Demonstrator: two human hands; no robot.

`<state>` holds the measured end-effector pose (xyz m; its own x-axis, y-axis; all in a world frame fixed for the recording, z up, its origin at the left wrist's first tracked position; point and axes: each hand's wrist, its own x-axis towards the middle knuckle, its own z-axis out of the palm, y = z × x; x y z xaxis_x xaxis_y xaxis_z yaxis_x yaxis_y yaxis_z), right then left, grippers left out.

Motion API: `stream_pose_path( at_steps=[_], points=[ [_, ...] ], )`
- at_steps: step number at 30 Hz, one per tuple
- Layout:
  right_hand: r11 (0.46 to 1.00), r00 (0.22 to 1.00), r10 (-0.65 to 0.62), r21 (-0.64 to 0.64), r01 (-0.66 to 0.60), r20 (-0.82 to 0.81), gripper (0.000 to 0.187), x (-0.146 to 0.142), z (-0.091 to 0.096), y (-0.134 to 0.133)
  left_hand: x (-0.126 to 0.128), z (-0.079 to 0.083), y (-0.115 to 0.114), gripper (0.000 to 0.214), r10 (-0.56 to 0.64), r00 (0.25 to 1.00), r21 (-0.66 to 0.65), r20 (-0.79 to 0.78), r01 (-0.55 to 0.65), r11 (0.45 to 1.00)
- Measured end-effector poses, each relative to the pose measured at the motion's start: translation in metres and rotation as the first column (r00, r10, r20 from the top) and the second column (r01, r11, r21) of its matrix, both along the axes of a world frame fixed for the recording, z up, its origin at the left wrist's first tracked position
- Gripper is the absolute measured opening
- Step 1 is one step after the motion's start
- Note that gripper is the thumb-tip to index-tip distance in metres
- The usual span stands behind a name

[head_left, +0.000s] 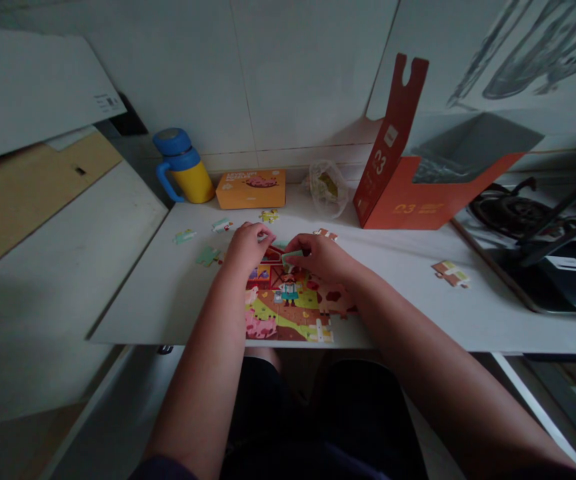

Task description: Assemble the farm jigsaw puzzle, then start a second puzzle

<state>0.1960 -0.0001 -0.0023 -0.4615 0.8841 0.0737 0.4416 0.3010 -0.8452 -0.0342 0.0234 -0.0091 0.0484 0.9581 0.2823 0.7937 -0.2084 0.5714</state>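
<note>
Right grip on half-hidden green piece

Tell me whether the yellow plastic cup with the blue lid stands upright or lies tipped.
Upright: the yellow plastic cup stands on its base on the white tabletop, its blue lid on top.

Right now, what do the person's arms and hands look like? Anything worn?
Bare left hand and right hand: no gloves, rings or watch visible. Forearms uncovered past the elbows. A dark purplish sleeve edge shows on the left upper arm.
</note>
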Motion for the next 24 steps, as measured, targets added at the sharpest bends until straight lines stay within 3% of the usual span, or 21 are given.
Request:
stream_pose_path(
  at_steps=[3,5,9,12,15,19,21,24],
  points=[
    [0.996,0.985,-0.028,-0.084,0.014,-0.169,0.023,0.000,-0.003,0.005,0.004,0.006,-0.002,0.030,-0.003,0.972,-0.041,0.235,0.013,0.999],
    [0.994,0.965,-0.060,-0.099,0.036,-0.256,0.025,0.000,-0.007,0.009,0.007,0.009,-0.005,0.041,-0.059,0.924,-0.109,0.378,0.108,0.988],
    [0.993,0.936,-0.120,-0.027,0.117,-0.331,0.028,-0.001,-0.015,0.015,0.013,0.013,-0.010,0.041,-0.198,0.828,-0.216,0.524,0.354,0.910],
    [0.988,0.927,-0.120,0.051,0.147,-0.354,0.027,-0.004,-0.018,0.015,0.011,0.015,-0.011,0.040,-0.196,0.793,-0.268,0.576,0.410,0.872],
    [0.971,0.947,-0.142,0.145,0.189,-0.289,0.023,-0.005,-0.018,0.014,-0.003,0.017,-0.010,0.036,-0.052,0.812,-0.330,0.581,0.294,0.897],
    [0.963,0.986,-0.157,0.215,0.163,-0.047,0.015,-0.005,-0.017,0.011,-0.036,0.013,-0.006,0.035,0.286,0.784,-0.366,0.551,-0.081,0.927],
    [0.969,0.993,-0.121,0.215,0.118,0.003,0.015,-0.005,-0.015,0.009,-0.049,0.009,-0.004,0.035,0.327,0.768,-0.355,0.550,-0.139,0.925],
    [0.970,0.995,-0.096,0.227,0.087,0.032,0.014,-0.007,-0.012,0.005,-0.058,0.003,-0.002,0.038,0.263,0.793,-0.327,0.550,-0.085,0.941]
  ],
)
